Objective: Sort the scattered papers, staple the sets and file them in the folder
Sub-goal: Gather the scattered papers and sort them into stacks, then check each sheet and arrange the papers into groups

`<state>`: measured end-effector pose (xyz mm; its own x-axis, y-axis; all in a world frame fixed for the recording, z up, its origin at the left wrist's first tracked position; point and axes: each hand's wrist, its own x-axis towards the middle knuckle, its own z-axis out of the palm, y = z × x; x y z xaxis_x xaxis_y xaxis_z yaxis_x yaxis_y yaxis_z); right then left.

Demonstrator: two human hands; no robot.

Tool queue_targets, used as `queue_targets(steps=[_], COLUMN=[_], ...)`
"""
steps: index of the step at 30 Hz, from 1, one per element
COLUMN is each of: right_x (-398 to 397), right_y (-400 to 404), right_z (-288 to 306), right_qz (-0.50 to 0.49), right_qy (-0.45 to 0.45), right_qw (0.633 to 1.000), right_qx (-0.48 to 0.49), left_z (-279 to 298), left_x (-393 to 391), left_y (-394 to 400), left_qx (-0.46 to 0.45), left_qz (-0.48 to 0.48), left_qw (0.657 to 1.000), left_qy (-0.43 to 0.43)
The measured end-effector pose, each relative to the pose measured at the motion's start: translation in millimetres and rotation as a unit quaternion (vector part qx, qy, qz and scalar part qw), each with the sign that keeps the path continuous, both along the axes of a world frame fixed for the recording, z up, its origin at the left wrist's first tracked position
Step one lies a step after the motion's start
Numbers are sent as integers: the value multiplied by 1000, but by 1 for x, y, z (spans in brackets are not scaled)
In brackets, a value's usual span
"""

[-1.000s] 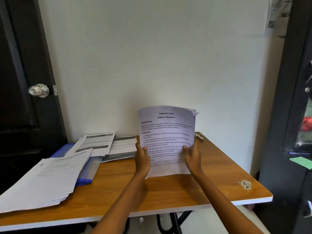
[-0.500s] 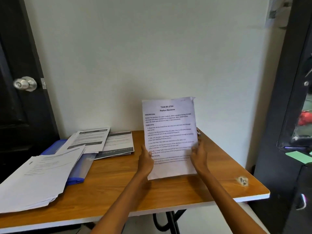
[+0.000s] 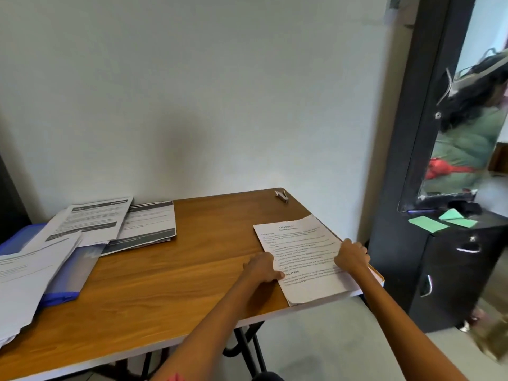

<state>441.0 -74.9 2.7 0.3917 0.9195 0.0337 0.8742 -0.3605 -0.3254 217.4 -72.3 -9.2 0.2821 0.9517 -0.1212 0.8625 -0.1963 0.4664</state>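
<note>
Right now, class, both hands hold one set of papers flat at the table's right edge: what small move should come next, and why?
Probably free the right hand and reach for the stapler at the table's far right corner. The set of papers looks squared, lies flat under both hands with the left hand steadying it, and shows no visible staple.

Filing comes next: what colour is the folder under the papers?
Blue; the folder shows best in the head view.

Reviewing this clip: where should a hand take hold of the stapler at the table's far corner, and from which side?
Grip the stapler across its long sides, near mid-body, coming down from above. It lies low on the table near the far right corner, nothing crowding it, so a top pinch looks easiest. It is too small to judge its jaw end.
</note>
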Motion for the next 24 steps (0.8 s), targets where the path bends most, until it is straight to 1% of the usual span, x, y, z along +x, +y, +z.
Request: queue_targets(steps=[2, 5, 7, 9, 10, 12, 13, 15, 17, 18, 19, 20, 22, 23, 24], right_x=[-2, -14, -24, -36, -43, -61, -73, -101, -132, -148, -166, -185, -225, -245, -266], right_y=[3, 1, -1, -1, 0, 5, 7, 13, 21, 25, 28, 31, 36, 39, 45], right_z=[1, 1, 2, 6, 8, 14, 18, 25, 31, 34, 35, 36, 37, 37, 36], right_qz=[-11, -30, -45, -46, -28, 26, 53, 107, 170, 196, 216, 231, 219, 201, 187], right_qy=[-27, -98, -127, -118, -106, -75, -45, 47, 164, 233, 310, 394, 547, 593, 621], right_qw=[999, 994, 990, 992, 993, 992, 991, 982, 959, 942, 919, 887, 807, 776, 756], right_qx=[-19, -38, -31, 14, 45, 97, 116, 146, 154, 141, 111, 65, -37, -69, -87], left_z=[1, 2, 6, 9, 11, 15, 16, 16, 18, 18, 18, 18, 16, 14, 13], left_x=[0, -1, -2, -9, -15, -34, -48, -81, -117, -136, -156, -175, -210, -226, -242], left_y=[1, 1, -5, -10, -15, -21, -22, -21, -20, -20, -21, -22, -22, -22, -21], left_qx=[-7, -16, -9, 22, 46, 104, 119, 142, 157, 170, 180, 193, 215, 222, 233], left_qz=[17, 22, 11, 23, 50, 126, 162, 217, 260, 283, 308, 331, 370, 387, 401], left_qw=[1000, 1000, 1000, 997, 994, 983, 976, 962, 949, 941, 932, 922, 903, 894, 886], left_qy=[3, 4, -19, -65, -81, -80, -80, -87, -80, -73, -64, -58, -39, -31, -24])
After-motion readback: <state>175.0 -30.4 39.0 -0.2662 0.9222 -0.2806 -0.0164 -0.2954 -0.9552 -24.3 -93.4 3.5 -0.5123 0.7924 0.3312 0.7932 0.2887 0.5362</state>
